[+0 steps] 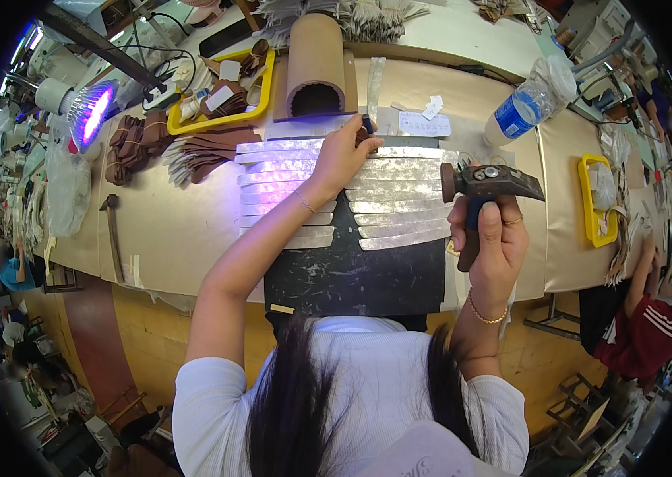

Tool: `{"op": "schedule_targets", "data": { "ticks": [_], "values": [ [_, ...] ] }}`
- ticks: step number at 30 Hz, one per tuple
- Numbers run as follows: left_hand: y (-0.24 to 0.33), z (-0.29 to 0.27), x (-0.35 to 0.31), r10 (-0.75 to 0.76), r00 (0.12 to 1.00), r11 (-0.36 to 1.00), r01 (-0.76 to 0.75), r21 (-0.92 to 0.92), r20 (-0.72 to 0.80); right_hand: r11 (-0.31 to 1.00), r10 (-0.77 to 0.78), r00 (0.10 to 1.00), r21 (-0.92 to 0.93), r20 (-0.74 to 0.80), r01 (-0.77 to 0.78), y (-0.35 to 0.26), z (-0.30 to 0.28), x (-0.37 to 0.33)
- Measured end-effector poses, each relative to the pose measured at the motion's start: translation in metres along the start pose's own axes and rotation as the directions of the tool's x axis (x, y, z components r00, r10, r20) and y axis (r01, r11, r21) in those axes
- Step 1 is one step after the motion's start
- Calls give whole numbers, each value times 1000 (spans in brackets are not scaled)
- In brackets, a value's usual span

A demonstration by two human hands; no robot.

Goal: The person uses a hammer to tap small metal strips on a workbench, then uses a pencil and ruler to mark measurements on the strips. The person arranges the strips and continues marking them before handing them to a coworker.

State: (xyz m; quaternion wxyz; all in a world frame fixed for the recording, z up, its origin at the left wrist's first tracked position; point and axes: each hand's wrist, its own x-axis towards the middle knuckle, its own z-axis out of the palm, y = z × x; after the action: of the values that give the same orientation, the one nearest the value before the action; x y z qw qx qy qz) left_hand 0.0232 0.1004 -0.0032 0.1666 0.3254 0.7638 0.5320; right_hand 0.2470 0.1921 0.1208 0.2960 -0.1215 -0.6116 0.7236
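A brown-covered bench bears a black mat, two columns of silvery strips lying across it. Beside them, the right hand is closed round the handle of a hammer. The left hand, partly curled, reaches the strips' far edge by a small dark piece; I cannot tell whether it grips this.

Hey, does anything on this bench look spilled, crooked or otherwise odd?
Nothing looks plainly spilled or damaged. Slightly untidy: a few white scraps lie loose beyond the neatly laid strips. The bottle seems to lean, though the fisheye view may cause that.
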Motion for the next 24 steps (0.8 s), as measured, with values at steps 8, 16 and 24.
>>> {"op": "schedule_targets", "data": {
  "ticks": [8,16,24],
  "values": [
    [8,1,-5,196,979,939,-204,277,56,932,-208,977,-316,-58,179,-1,9,17],
    [5,0,-6,274,959,918,-282,278,68,232,-127,944,-916,305,327,51,20,78],
    [-1,1,4,41,999,986,-39,163,-9,517,-306,941,-805,145,292,22,26,63]
  ]
}}
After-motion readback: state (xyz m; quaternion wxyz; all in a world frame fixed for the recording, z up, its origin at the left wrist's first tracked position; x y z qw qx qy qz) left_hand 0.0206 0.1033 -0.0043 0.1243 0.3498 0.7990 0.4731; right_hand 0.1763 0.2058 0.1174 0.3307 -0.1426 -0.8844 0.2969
